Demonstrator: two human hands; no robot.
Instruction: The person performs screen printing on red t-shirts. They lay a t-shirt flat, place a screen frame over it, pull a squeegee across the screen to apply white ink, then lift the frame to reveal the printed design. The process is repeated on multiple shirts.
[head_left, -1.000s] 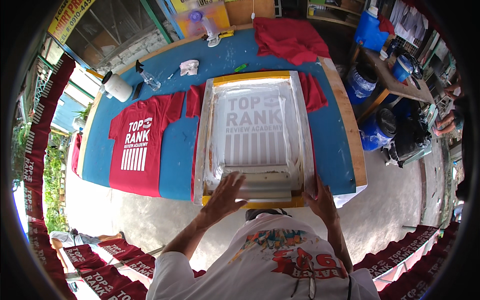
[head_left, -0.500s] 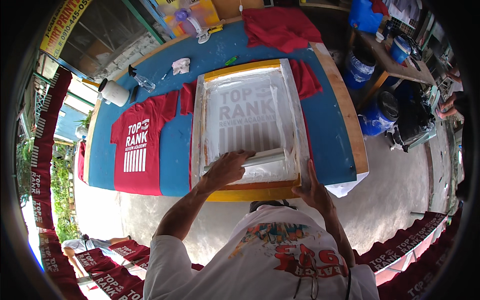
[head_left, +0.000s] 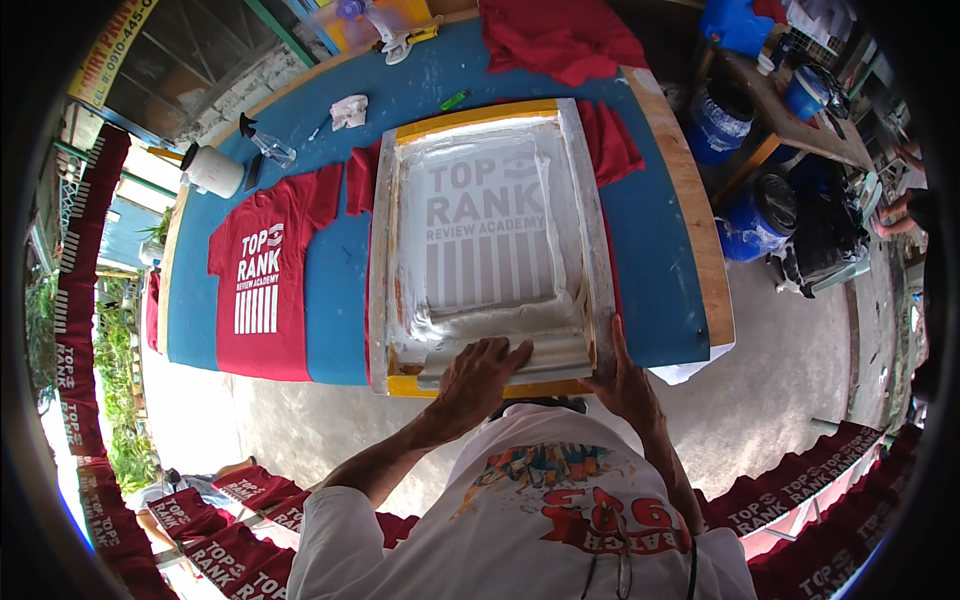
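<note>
My left hand (head_left: 478, 378) is closed over a long metal-handled squeegee (head_left: 552, 358), which lies across the near end of a screen-printing frame (head_left: 588, 215). White ink is smeared along the inner borders of the mesh (head_left: 480, 225), and block lettering and vertical stripes show in its middle. At the near right corner, my right hand (head_left: 622, 388) grips the frame's side, its fingers stretched along the edge. Beneath the frame lies a red T-shirt (head_left: 608, 143); only its sleeves and a strip of side show. The squeegee's blade is hidden.
Left of the frame, a printed red shirt (head_left: 262, 325) lies flat on the blue table (head_left: 655, 270). Beyond it stand a white tub (head_left: 214, 170) and a spray bottle (head_left: 270, 145). A red cloth (head_left: 560, 40) is at the far edge. Blue drums (head_left: 757, 215) stand right.
My left hand has drawn the squeegee toward me, from the lower part of the mesh to the frame's near end. The stripes on the mesh are now uncovered. My right hand stays at the corner.
</note>
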